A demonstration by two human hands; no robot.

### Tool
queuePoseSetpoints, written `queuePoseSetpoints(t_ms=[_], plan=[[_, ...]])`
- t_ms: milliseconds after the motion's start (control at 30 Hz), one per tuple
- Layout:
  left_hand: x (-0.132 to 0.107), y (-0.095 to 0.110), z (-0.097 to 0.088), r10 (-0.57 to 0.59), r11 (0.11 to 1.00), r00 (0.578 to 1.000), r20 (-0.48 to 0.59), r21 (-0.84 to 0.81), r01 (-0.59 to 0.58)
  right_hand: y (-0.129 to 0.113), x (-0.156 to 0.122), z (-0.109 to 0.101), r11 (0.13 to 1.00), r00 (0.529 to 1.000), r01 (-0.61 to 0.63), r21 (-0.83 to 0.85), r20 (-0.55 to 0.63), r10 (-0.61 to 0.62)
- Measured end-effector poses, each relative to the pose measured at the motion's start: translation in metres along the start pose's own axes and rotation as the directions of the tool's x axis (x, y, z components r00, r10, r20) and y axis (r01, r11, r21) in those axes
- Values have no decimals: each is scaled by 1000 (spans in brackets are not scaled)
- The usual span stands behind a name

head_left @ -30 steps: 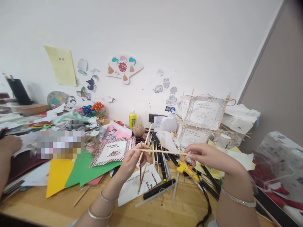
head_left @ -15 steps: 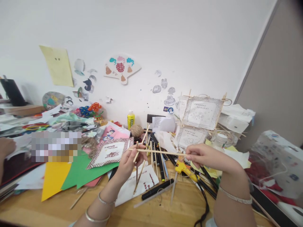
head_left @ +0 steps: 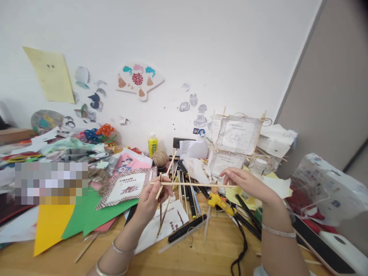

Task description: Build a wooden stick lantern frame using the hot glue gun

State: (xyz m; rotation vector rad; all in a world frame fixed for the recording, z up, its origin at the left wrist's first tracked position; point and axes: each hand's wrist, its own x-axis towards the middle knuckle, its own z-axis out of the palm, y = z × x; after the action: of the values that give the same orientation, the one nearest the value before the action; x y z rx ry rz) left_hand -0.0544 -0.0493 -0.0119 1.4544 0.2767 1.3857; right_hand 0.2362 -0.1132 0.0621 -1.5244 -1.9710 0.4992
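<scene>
My left hand is closed round a small bundle of thin bamboo sticks that cross each other and point up and down. A longer horizontal stick lies across that bundle. My right hand pinches the right end of this horizontal stick between thumb and fingers. Both hands hover above the wooden table, over a white printed paper and a row of black marker pens.
A yellow hot glue gun with a black cord lies under my right hand. Green and yellow paper sheets, a patterned lantern panel, a twine ball, a yellow bottle and finished paper lanterns crowd the table.
The view has swung to the right, so everything sits further left in frame. Both hands keep their grip on the sticks; the right hand has risen slightly.
</scene>
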Motion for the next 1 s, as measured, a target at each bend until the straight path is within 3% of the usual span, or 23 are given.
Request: queuePoseSetpoints(t_ms=[100,200,300,367,700,867,933,1000], plan=[[-1,-1,1,4,1000,1000,15,14,-4,23,2,31,965,981,-178,-193,-116,157],[-1,-1,1,-1,1000,1000,-12,27,2,39,0,75,794,923,-368,-483,-90,373],[-1,-2,2,6,1000,999,-32,28,-5,47,1,108,673,900,-423,-607,-193,391],[-1,-3,1,8,1000,999,-32,29,-7,49,4,116,610,895,-431,-665,-226,385],[-1,1,3,23,1000,998,-53,16,-22,32,-4,75,587,923,-328,-740,-120,365],[0,2,3,15,1000,998,-68,12,-14,16,-14,56,696,949,-126,-707,119,293],[1,2,3,13,1000,998,-66,15,-12,12,-16,53,719,954,-151,-679,90,285],[0,2,3,6,1000,998,-59,19,-5,12,-17,53,715,945,-254,-652,-8,328]])
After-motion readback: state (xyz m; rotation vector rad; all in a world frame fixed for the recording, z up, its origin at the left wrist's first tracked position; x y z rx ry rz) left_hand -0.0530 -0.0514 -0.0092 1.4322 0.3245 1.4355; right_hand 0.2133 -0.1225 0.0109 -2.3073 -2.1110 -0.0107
